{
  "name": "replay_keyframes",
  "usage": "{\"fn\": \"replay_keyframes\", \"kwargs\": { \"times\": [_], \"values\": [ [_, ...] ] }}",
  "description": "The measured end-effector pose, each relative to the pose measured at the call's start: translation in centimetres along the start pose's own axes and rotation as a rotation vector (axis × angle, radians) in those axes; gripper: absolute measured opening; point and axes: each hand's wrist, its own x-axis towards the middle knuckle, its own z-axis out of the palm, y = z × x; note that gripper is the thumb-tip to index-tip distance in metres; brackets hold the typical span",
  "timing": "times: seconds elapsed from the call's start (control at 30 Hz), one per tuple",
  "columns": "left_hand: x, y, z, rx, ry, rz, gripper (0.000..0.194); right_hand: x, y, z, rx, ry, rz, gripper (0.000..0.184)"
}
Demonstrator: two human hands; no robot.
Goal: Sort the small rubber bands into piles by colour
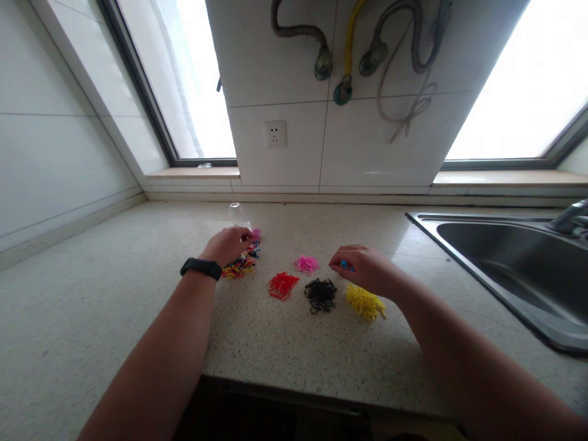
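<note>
My left hand [228, 245], with a dark wristband, reaches over a mixed pile of small rubber bands [239, 267] in several colours. Its fingers are pinched together, and pink rubber bands [256, 234] show at the fingertips. My right hand [362, 264] is curled closed above the counter, with a bit of blue rubber bands [345, 265] showing between thumb and fingers. Just below that hand lies a yellow pile of rubber bands [365, 302]. Between the hands are a black pile [320, 296], a red pile [283, 285] and a small pink pile [307, 264].
A clear plastic cup [235, 212] stands behind my left hand. On the right a steel sink [459, 269] with a faucet [571, 217] is set into the speckled counter [266, 343]. The tiled wall carries a socket [276, 134] and hoses [301, 29].
</note>
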Motion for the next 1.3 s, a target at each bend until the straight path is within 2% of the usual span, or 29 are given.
{"fn": "replay_keyframes", "kwargs": {
  "times": [0.13, 0.43, 0.93, 1.3],
  "values": [
    [-0.05, 0.34, -0.20, 0.018, 0.003, -0.014, 0.034, 0.00, 0.08, 0.10, 0.006, 0.001, -0.003, 0.013],
    [-0.15, 0.78, -0.47, 0.072, -0.076, -0.086, 0.040, 0.02, 0.26, 0.29, -0.013, -0.004, -0.009, 0.013],
    [-0.04, 0.53, -0.34, 0.066, -0.152, -0.127, 0.039, -0.05, 0.12, 0.24, -0.022, 0.001, -0.011, 0.013],
    [-0.02, 0.21, -0.35, 0.080, -0.101, -0.180, 0.043, -0.03, 0.14, 0.17, -0.008, -0.008, -0.012, 0.013]
  ]
}}
